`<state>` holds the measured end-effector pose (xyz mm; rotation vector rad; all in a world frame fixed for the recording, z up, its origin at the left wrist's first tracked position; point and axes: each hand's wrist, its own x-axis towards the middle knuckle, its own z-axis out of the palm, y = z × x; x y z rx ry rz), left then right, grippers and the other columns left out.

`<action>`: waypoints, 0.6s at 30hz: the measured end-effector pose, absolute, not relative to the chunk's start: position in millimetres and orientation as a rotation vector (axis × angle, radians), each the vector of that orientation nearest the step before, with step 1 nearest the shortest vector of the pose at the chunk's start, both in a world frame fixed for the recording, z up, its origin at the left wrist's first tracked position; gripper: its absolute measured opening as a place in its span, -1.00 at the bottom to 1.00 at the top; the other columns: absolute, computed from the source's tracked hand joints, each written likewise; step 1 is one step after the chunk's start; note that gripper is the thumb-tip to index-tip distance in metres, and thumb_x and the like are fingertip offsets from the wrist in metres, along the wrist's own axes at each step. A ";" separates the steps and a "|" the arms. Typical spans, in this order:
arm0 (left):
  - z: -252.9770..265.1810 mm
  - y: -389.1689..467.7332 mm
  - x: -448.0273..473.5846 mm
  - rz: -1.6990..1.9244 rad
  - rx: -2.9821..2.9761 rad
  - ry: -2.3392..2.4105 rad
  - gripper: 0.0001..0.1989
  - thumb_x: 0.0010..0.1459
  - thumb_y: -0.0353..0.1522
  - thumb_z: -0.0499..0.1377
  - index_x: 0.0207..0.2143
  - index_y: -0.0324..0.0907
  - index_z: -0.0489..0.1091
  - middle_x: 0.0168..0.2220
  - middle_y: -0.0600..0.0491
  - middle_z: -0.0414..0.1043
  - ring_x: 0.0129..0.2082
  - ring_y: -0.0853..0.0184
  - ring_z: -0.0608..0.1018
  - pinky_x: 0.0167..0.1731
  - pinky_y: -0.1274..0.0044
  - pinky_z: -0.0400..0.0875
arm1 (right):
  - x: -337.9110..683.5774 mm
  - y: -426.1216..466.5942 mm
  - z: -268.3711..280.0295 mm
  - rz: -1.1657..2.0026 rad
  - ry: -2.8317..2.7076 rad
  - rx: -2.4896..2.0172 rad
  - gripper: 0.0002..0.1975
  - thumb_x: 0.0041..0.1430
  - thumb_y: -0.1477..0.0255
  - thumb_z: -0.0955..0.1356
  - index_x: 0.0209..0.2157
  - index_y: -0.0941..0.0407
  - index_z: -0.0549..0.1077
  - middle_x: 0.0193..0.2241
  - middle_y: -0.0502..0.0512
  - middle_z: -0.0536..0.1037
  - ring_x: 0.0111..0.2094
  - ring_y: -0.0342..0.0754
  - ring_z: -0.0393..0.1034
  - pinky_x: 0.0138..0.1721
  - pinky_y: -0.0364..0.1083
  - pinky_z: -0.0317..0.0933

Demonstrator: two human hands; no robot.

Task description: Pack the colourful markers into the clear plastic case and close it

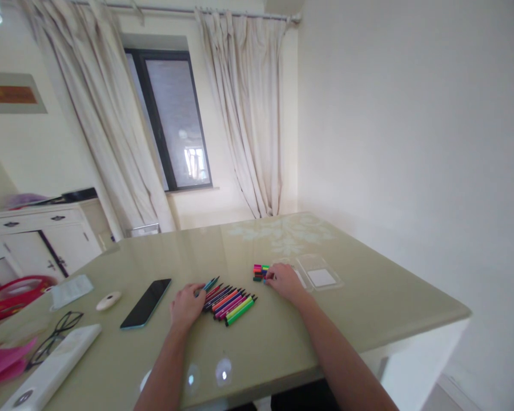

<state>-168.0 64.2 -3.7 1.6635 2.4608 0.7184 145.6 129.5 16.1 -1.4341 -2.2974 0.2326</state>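
Note:
A row of coloured felt-tip markers [229, 301] lies slanted on the table, uncapped, with their dark tips pointing away to the right. At the row's left end, my left hand [187, 308] has its fingers closed around a teal marker [211, 283]. To the right is a small cluster of coloured marker caps [257, 271], including pink, orange and green ones. My right hand [286, 281] is at the right side of this cluster, thumb and fingers pinched on a small blue cap [265, 280]. The palm partly hides the clear plastic case behind it.
A clear plastic case [321, 277] with a white insert lies right of my right hand. On the left are a black phone [146, 302], a white oval object [108, 301], glasses [55, 339], a face mask [72, 291] and a long white device [53, 368]. A wall borders the table's right side.

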 end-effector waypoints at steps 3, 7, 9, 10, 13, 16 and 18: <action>-6.6 64.0 -167.6 0.692 1.728 2.441 -0.59 0.20 -0.28 0.00 -0.01 0.02 0.54 0.15 0.04 0.47 0.14 0.03 0.45 0.10 0.16 0.33 | 145.7 128.7 16.9 0.244 -2.289 -1.442 -0.89 0.17 0.39 0.43 -0.31 0.02 0.65 -0.26 0.05 0.65 -0.15 0.01 0.48 -0.09 -0.11 0.18; -10.6 63.7 -165.5 0.674 1.894 2.346 -0.56 0.23 -0.34 -0.05 0.00 -0.02 0.54 0.12 0.03 0.48 0.11 0.11 0.46 0.12 0.25 0.31 | 144.8 127.7 18.2 0.248 -2.276 -1.475 -0.87 0.17 0.42 0.42 -0.27 0.03 0.66 -0.24 0.06 0.65 -0.13 0.01 0.48 -0.07 -0.11 0.19; -11.5 63.6 -162.0 0.670 1.936 2.316 -0.56 0.27 -0.33 -0.08 0.01 -0.05 0.53 0.12 0.01 0.48 0.09 0.13 0.46 0.12 0.28 0.30 | 143.6 127.0 18.9 0.245 -2.262 -1.493 -0.86 0.16 0.44 0.42 -0.26 0.03 0.66 -0.23 0.07 0.65 -0.13 0.01 0.48 -0.07 -0.12 0.19; -11.8 63.8 -159.5 0.668 1.937 2.315 -0.56 0.29 -0.31 -0.10 0.01 -0.06 0.52 0.11 0.00 0.47 0.08 0.13 0.46 0.11 0.28 0.30 | 142.9 126.6 19.2 0.243 -2.256 -1.500 -0.85 0.16 0.45 0.42 -0.26 0.03 0.66 -0.23 0.08 0.65 -0.13 0.01 0.47 -0.07 -0.12 0.18; -12.9 65.5 -150.8 0.661 1.929 2.338 -0.55 0.35 -0.23 -0.13 0.01 -0.06 0.50 0.10 -0.03 0.48 0.06 0.13 0.46 0.08 0.28 0.30 | 140.5 124.8 20.2 0.229 -2.247 -1.515 -0.86 0.17 0.46 0.41 -0.27 0.04 0.66 -0.24 0.10 0.64 -0.13 0.02 0.47 -0.07 -0.11 0.18; -15.3 69.5 -143.8 0.660 2.039 2.301 -0.56 0.38 -0.25 -0.14 0.00 -0.11 0.49 0.05 -0.07 0.50 0.07 0.18 0.46 0.09 0.32 0.27 | 138.7 123.6 20.3 0.216 -2.239 -1.537 -0.86 0.18 0.46 0.41 -0.27 0.05 0.65 -0.24 0.09 0.64 -0.14 0.01 0.46 -0.08 -0.12 0.17; -17.2 72.6 -141.2 0.646 2.149 2.242 -0.58 0.39 -0.30 -0.15 -0.04 -0.14 0.49 0.02 -0.08 0.52 0.08 0.21 0.45 0.11 0.34 0.24 | 138.2 123.8 19.4 0.207 -2.232 -1.553 -0.86 0.18 0.47 0.40 -0.27 0.05 0.64 -0.24 0.09 0.63 -0.14 0.01 0.46 -0.10 -0.12 0.17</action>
